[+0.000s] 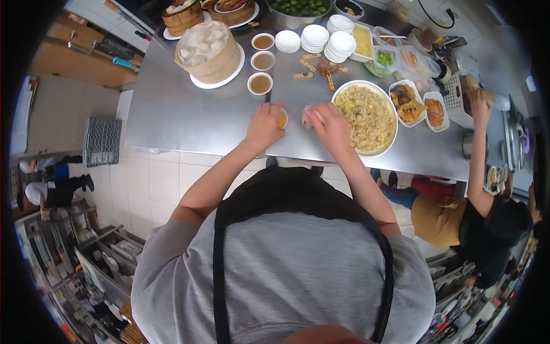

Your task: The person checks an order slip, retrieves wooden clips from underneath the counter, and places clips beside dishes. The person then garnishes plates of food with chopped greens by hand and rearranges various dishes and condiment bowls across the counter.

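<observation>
My left hand (266, 126) is closed round the side of a small sauce bowl (282, 118) near the table's front edge. Orange-brown liquid shows inside it, and my fingers cover its left part. To the right, my right hand (329, 125) has its fingers curled in; they are slightly blurred, and whatever they may hold is hidden. Right beside that hand lies a big white plate of fried rice (366, 117). Beyond my left hand, three bowls of brown sauce, the nearest one (260, 83) included, form a line going away from me.
A bamboo steamer of buns (207, 53) stands at left on a white plate. Stacked white dishes (314, 38) and wooden clips (309, 65) lie at the back. Fried food fills a white dish (408, 103) at right. A co-worker (487, 221) reaches over the table's right end.
</observation>
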Tool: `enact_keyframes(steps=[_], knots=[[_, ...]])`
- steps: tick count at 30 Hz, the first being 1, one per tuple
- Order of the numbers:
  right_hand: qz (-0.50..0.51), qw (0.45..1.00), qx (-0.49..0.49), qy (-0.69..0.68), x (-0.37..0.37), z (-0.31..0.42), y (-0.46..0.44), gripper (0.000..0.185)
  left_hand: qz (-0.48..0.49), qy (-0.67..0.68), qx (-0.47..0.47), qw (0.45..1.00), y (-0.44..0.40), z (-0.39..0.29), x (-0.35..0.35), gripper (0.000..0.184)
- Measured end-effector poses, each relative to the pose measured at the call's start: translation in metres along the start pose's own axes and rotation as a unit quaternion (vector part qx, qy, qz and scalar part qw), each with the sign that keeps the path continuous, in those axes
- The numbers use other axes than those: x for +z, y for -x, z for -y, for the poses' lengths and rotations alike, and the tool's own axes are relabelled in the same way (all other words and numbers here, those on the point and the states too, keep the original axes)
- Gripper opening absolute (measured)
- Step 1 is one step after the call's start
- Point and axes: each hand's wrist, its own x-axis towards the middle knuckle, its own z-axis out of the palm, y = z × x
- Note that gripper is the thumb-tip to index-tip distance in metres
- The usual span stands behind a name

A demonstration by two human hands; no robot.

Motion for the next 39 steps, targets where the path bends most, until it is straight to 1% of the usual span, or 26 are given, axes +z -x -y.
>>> enact_keyframes(steps=[4, 6, 7, 9, 11, 13, 15, 16, 17, 18, 20, 24, 26, 27, 29, 31, 33, 35, 37, 38, 39], knots=[[-0.035, 0.998, 0.005, 0.043, 0.028, 0.007, -0.013, 0.013, 0.003, -0.012, -0.015, 1.0, -0.003, 0.024, -0.023, 0.074], [0.095, 0.991, -0.024, 0.096, 0.041, -0.002, -0.027, 0.018, 0.001, -0.007, 0.001, 1.0, -0.003, 0.034, -0.032, 0.074], [0.09, 0.991, -0.018, 0.102, 0.046, -0.006, -0.037, 0.018, -0.005, -0.004, 0.007, 1.0, -0.004, 0.039, -0.036, 0.073], [0.062, 0.968, -0.045, 0.239, 0.059, -0.019, -0.061, 0.038, -0.009, -0.01, 0.021, 1.0, -0.006, 0.046, -0.041, 0.072], [0.038, 0.967, 0.009, 0.251, 0.081, -0.052, -0.088, 0.045, -0.013, -0.014, 0.041, 0.999, -0.005, 0.05, -0.046, 0.07], [0.039, 0.966, -0.048, 0.25, 0.085, -0.075, -0.11, 0.046, -0.023, -0.006, 0.026, 0.999, -0.006, 0.048, -0.047, 0.069], [0.091, 0.959, -0.018, 0.266, 0.08, -0.076, -0.118, 0.041, -0.033, -0.01, 0.058, 0.998, -0.008, 0.057, -0.041, 0.067], [0.112, 0.955, -0.012, 0.273, 0.081, -0.078, -0.12, 0.034, -0.026, -0.003, 0.081, 0.996, -0.009, 0.055, -0.041, 0.067], [0.134, 0.952, -0.009, 0.275, 0.084, -0.082, -0.12, 0.028, -0.023, -0.007, 0.075, 0.997, -0.01, 0.054, -0.044, 0.067], [0.128, 0.951, 0.006, 0.281, 0.089, -0.086, -0.116, 0.028, -0.021, -0.012, 0.065, 0.998, -0.01, 0.054, -0.046, 0.067], [0.097, 0.957, 0.008, 0.275, 0.099, -0.094, -0.11, 0.017, -0.015, -0.018, 0.078, 0.997, -0.014, 0.054, -0.049, 0.068], [0.12, 0.958, 0.031, 0.26, 0.091, -0.096, -0.114, 0.014, -0.012, -0.023, 0.098, 0.995, -0.027, 0.054, -0.048, 0.07], [0.139, 0.943, 0.001, 0.303, 0.093, -0.096, -0.117, 0.018, -0.003, -0.019, 0.106, 0.994, -0.034, 0.047, -0.047, 0.07], [0.136, 0.944, -0.004, 0.301, 0.09, -0.094, -0.116, 0.018, -0.001, -0.016, 0.103, 0.995, -0.036, 0.047, -0.049, 0.07], [0.105, 0.966, 0.034, 0.235, 0.08, -0.086, -0.113, 0.018, -0.009, -0.017, 0.104, 0.994, -0.043, 0.046, -0.045, 0.07], [0.06, 0.977, 0.027, 0.203, 0.05, -0.073, -0.116, 0.024, -0.01, -0.008, 0.111, 0.994, -0.049, 0.038, -0.045, 0.069], [-0.03, 0.988, 0.024, 0.149, 0.029, -0.084, -0.123, 0.028, -0.008, -0.006, 0.106, 0.994, -0.051, 0.032, -0.046, 0.068], [-0.086, 0.985, 0.073, 0.131, -0.026, -0.078, -0.142, 0.032, -0.009, 0.004, 0.105, 0.994, -0.056, 0.031, -0.041, 0.068], [-0.205, 0.962, 0.11, 0.146, -0.062, -0.128, -0.184, 0.035, -0.013, -0.002, 0.103, 0.995, -0.06, 0.03, -0.039, 0.069], [-0.204, 0.95, 0.177, 0.158, -0.085, -0.141, -0.201, 0.039, -0.008, -0.01, 0.097, 0.995, -0.062, 0.029, -0.039, 0.069], [-0.196, 0.94, 0.224, 0.17, -0.107, -0.149, -0.221, 0.045, 0.001, -0.014, 0.078, 0.997, -0.063, 0.024, -0.041, 0.07]])
